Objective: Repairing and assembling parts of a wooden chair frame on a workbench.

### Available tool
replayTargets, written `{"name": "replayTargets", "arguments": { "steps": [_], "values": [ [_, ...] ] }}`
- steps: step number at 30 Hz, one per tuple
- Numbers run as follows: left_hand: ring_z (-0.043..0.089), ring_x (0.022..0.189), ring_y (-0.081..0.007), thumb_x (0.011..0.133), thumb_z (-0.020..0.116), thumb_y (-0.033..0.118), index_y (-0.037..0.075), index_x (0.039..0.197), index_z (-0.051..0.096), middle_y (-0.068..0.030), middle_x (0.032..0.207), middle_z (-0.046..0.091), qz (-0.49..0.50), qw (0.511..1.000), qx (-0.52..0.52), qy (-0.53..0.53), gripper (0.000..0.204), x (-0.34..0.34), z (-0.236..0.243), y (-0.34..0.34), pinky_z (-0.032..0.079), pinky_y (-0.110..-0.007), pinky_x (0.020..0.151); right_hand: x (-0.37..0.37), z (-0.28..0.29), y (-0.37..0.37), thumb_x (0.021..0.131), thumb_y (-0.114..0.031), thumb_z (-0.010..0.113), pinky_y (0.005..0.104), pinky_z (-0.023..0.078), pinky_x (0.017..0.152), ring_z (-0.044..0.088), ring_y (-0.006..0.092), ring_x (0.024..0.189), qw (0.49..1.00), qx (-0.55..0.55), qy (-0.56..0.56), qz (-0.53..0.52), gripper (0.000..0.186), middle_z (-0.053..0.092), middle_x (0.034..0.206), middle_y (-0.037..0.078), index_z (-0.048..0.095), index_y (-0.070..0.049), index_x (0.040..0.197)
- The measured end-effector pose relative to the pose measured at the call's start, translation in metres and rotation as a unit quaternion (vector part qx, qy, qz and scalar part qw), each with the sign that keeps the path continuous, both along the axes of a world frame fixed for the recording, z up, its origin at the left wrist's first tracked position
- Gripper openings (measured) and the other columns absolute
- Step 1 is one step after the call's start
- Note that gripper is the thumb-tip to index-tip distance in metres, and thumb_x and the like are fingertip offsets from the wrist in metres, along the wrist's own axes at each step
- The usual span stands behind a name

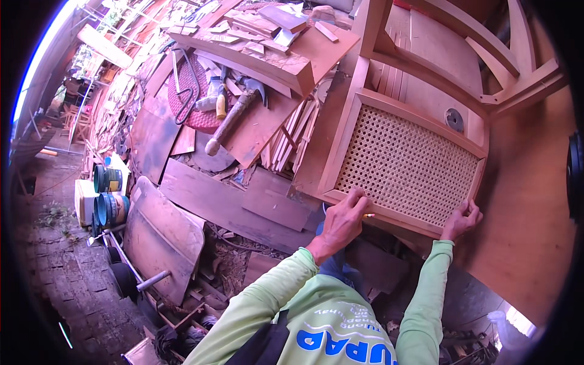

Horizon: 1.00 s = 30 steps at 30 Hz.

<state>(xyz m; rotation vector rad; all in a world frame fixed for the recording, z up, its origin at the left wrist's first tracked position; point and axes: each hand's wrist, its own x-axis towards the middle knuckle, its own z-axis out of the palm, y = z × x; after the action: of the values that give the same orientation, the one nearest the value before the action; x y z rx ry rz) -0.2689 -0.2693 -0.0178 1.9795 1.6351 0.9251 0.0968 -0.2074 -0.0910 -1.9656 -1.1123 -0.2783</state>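
Head view. Rectangular panel of pale woven cane in a reddish-brown wooden frame (409,165), lying at the near edge of a brown wooden table (523,228), toward that table's near left corner. Beyond it stands a brown wooden chair frame (447,85) with curved members; whether the two are joined cannot be told. A dark grey disc (454,120) lies just past the panel's far rail.

Good handling appears to call for even pressure from both hands along the near rail, so that the panel stays square and does not twist. Fingertips are best borne on solid wood, since the cane could dent or fray. The right corner, once level with the left, offers the surer reference.

Left hand (342,224): wrist raised, knuckles bent, fingers curled close together with their tips at the near rail's left part; a thin yellow, pencil-like stick (368,215) projects beside it. Right hand (460,222): forearm nearly straight, fingers bent together at the near right corner; any clamping beneath is hidden.
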Motion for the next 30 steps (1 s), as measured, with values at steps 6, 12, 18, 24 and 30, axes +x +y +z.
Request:
{"name": "replayTargets", "arguments": {
  "steps": [6, 12, 18, 24, 30],
  "values": [
    [0.074, 0.092, -0.0321, 0.083, 0.073, -0.004, 0.014, 0.113, 0.069, -0.0059, 0.117, 0.064, -0.023, 1.0, -0.006, 0.006, 0.035, -0.005, 0.002, 0.003, 0.062, -0.043, 0.071, 0.001, 0.0, 0.0, 0.097, -0.007, 0.077, 0.0392, 0.055, 0.071, 0.064, 0.0248, 0.081, 1.0, 0.004, 0.01, 0.002, 0.016, 0.064, 0.104, 0.013, 0.076, -0.002, 0.113],
    [0.074, 0.093, -0.0326, 0.086, 0.072, -0.003, 0.013, 0.112, 0.068, -0.0065, 0.116, 0.064, -0.026, 1.0, -0.01, 0.004, 0.031, -0.005, 0.0, 0.003, 0.062, -0.043, 0.071, 0.002, -0.002, 0.002, 0.098, -0.008, 0.077, 0.0389, 0.056, 0.072, 0.064, 0.0246, 0.082, 1.0, 0.007, 0.016, 0.008, 0.017, 0.063, 0.107, 0.013, 0.076, -0.002, 0.113],
    [0.073, 0.09, -0.0337, 0.087, 0.071, -0.003, 0.012, 0.111, 0.065, -0.0078, 0.114, 0.063, -0.041, 0.999, -0.001, 0.005, 0.029, -0.008, 0.001, 0.004, 0.059, -0.045, 0.07, 0.009, -0.006, 0.0, 0.098, -0.009, 0.078, 0.0384, 0.055, 0.072, 0.064, 0.0236, 0.082, 1.0, 0.001, 0.008, 0.003, 0.015, 0.063, 0.107, 0.012, 0.076, -0.003, 0.112],
    [0.073, 0.088, -0.0334, 0.088, 0.069, -0.001, 0.012, 0.111, 0.064, -0.0078, 0.115, 0.063, -0.041, 0.999, -0.002, 0.003, 0.027, -0.01, 0.005, 0.004, 0.057, -0.045, 0.068, 0.007, -0.002, 0.002, 0.098, -0.001, 0.073, 0.038, 0.057, 0.073, 0.066, 0.026, 0.086, 1.0, -0.003, 0.019, 0.018, 0.013, 0.061, 0.109, 0.014, 0.073, 0.0, 0.111],
    [0.074, 0.094, -0.0341, 0.087, 0.065, -0.003, 0.008, 0.114, 0.063, -0.0105, 0.119, 0.064, -0.068, 0.997, -0.03, 0.024, 0.029, -0.014, 0.012, 0.005, 0.061, -0.045, 0.072, 0.007, -0.002, 0.003, 0.098, 0.001, 0.073, 0.0374, 0.057, 0.073, 0.067, 0.0242, 0.086, 1.0, 0.005, 0.023, 0.014, 0.013, 0.062, 0.109, 0.014, 0.074, 0.0, 0.111]
  ]
}}
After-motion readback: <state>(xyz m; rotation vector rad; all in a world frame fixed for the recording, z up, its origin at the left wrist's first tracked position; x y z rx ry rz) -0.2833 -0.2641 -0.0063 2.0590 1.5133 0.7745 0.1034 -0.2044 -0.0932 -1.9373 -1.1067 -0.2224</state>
